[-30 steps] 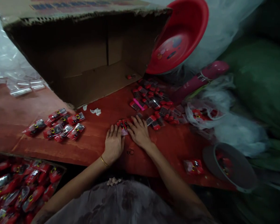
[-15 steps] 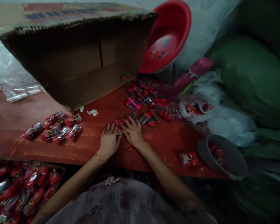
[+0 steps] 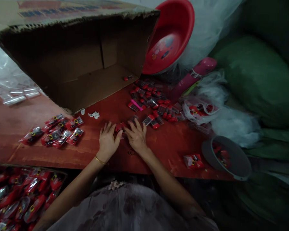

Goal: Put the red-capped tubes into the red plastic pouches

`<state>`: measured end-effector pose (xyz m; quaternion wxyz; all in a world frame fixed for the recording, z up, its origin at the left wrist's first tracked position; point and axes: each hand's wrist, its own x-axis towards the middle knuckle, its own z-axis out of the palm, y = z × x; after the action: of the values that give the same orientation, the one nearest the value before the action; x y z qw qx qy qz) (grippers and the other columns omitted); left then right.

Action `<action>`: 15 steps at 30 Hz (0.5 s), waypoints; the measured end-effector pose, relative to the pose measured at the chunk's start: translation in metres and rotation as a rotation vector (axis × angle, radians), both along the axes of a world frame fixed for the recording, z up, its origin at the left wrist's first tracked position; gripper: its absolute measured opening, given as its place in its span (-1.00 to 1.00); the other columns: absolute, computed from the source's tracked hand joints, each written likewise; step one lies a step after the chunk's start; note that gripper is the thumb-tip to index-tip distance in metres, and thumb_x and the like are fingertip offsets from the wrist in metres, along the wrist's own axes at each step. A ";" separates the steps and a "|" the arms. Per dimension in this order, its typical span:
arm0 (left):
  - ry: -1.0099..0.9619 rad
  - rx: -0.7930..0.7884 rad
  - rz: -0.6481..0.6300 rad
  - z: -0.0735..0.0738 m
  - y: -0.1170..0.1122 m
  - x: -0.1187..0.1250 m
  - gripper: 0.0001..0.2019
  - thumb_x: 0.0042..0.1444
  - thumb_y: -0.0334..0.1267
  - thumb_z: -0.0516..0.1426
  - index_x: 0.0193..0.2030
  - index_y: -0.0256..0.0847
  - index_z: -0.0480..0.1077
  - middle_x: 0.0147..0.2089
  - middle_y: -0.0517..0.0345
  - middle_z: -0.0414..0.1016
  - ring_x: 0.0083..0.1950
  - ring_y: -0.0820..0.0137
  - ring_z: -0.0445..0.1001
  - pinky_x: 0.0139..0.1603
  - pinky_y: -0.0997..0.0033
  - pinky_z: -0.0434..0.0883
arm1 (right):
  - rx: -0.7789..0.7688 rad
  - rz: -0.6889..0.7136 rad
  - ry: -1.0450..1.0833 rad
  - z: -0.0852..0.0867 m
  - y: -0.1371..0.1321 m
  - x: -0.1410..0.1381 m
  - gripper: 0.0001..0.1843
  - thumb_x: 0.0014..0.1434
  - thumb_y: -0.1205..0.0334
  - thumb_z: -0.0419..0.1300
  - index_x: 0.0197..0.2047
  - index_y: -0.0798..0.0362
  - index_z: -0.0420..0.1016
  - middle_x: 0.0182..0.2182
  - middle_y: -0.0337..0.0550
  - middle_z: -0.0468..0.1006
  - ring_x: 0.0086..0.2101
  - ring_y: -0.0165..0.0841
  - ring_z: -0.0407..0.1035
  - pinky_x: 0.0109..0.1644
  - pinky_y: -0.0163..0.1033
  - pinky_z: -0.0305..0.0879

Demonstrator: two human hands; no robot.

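Observation:
A small red packet point(image 3: 120, 127) lies flat on the table between my two hands, partly covered by their fingers. My left hand point(image 3: 109, 141) is open at its left side, fingers raised and apart, the thumb close against the packet. From the right, my right hand point(image 3: 137, 137) rests with spread fingers at the packet's edge. Just beyond those fingers is a small clear case point(image 3: 133, 118), partly hidden. Two small rings or bands point(image 3: 131, 152) lie below the hands. A pile of small red-capped clear cases point(image 3: 156, 102) spreads beyond my right hand, with a pink strip point(image 3: 136, 105) on it.
Several red packets point(image 3: 51, 136) lie at left; more fill a box point(image 3: 21, 195) below. An open carton point(image 3: 86, 86) stands behind, beside a red basin point(image 3: 170, 41). To the right are a pink flask point(image 3: 189, 80), plastic bags point(image 3: 233, 125), a grey tub point(image 3: 238, 165) and a lone packet point(image 3: 193, 161).
My left hand has shifted left, and its fingers have lifted and spread off the packet. My right hand stays near the packet's right side. The view has shifted slightly.

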<state>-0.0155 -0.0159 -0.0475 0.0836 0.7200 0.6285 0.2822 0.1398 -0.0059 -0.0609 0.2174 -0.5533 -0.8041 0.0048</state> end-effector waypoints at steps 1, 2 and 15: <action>0.014 -0.014 0.012 0.004 0.003 -0.001 -0.53 0.21 0.00 -0.04 0.04 -0.31 0.41 0.19 -0.24 0.35 0.26 0.01 0.25 0.18 -0.03 0.25 | 0.013 -0.008 -0.002 0.001 -0.001 0.000 -0.66 0.31 0.20 -0.03 0.03 -0.12 0.49 0.15 -0.12 0.38 0.27 -0.12 -0.03 0.27 0.21 -0.25; 0.035 -0.031 0.013 0.006 0.006 -0.002 -0.54 0.20 0.02 -0.03 -0.01 -0.28 0.45 0.17 -0.22 0.38 0.26 -0.02 0.24 0.18 -0.06 0.24 | 0.014 -0.021 -0.004 0.002 -0.002 -0.001 -0.66 0.31 0.20 -0.04 0.03 -0.11 0.48 0.15 -0.11 0.38 0.27 -0.11 -0.03 0.27 0.22 -0.25; 0.224 -0.085 -0.060 -0.003 0.019 -0.001 -0.56 0.16 -0.10 0.06 0.12 -0.25 0.39 0.23 -0.24 0.29 0.32 -0.07 0.12 0.24 -0.13 0.13 | 0.014 -0.102 -0.020 -0.007 -0.007 -0.004 -0.65 0.31 0.17 -0.03 0.06 -0.03 0.46 0.15 -0.04 0.38 0.26 -0.04 -0.03 0.23 0.30 -0.28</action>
<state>-0.0161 0.0032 -0.0501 0.0517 0.7615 0.6233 0.1704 0.1353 -0.0131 -0.0683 0.2132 -0.5922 -0.7769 -0.0172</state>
